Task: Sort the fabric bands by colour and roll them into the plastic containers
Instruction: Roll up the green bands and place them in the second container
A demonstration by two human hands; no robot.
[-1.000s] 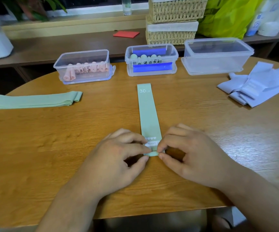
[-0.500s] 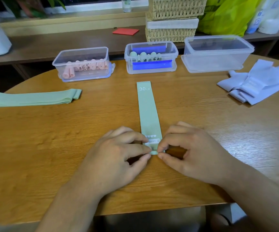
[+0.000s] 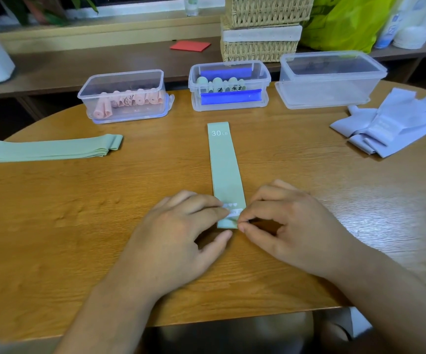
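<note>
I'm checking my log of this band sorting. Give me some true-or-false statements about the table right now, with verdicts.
The left hand and the right hand both pinch the near end of the 30 LB green band. True.
The container of pink rolls is the rightmost one. False: it is leftmost.
Green rolls sit in the middle container. True.
The lilac bands lie at the left. False: they lie right; a green stack lies left.

Little movement. The left hand (image 3: 178,233) has slid its forefinger (image 3: 214,213) further across the green band (image 3: 224,162) and now covers the left part of the white label (image 3: 235,213) and the heart marks. The strip below the label looks slightly shorter; cannot tell whether a roll has begun. The right hand (image 3: 296,226) has barely shifted its pinch.
</note>
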